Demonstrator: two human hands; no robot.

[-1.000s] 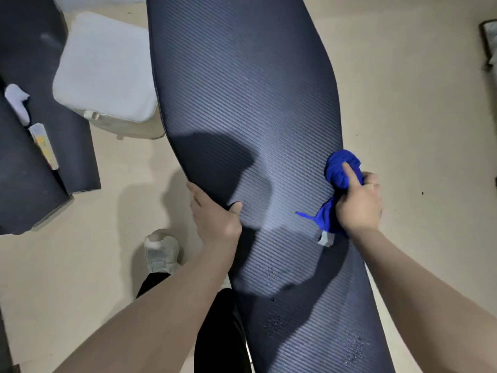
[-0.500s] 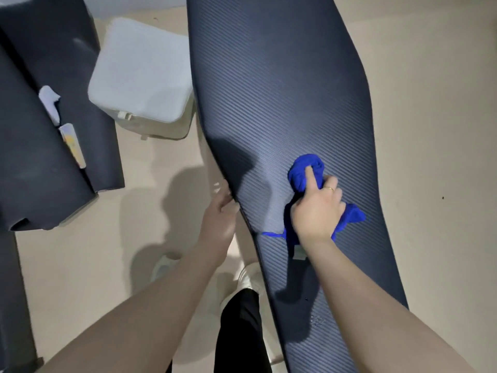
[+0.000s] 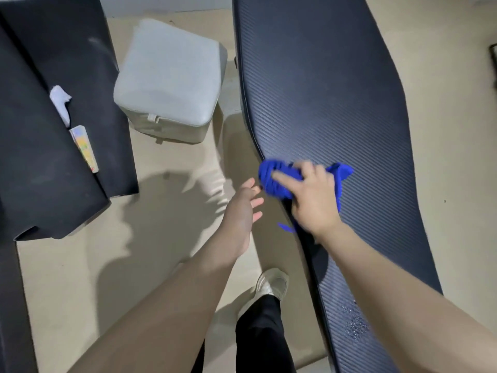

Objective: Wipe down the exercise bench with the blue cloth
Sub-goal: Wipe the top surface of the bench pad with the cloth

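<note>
Right hand (image 3: pixel 313 203) grips the bunched blue cloth (image 3: pixel 279 180) at the ribbed black bench pad's (image 3: pixel 322 103) left edge; left hand (image 3: pixel 242 211) hovers beside it, fingers loosely spread, holding nothing.

- Both forearms are bare, with no sleeves in sight up to the picture's near edge.
- The left hand (image 3: pixel 242 211) shows no ring or band.
- The right hand (image 3: pixel 313 197) is blurred; whether it wears a ring cannot be told.
- One leg (image 3: pixel 262 335) wears black trousers.
- The foot wears a cream slip-on shoe (image 3: pixel 271 285) with a rounded toe.
</note>
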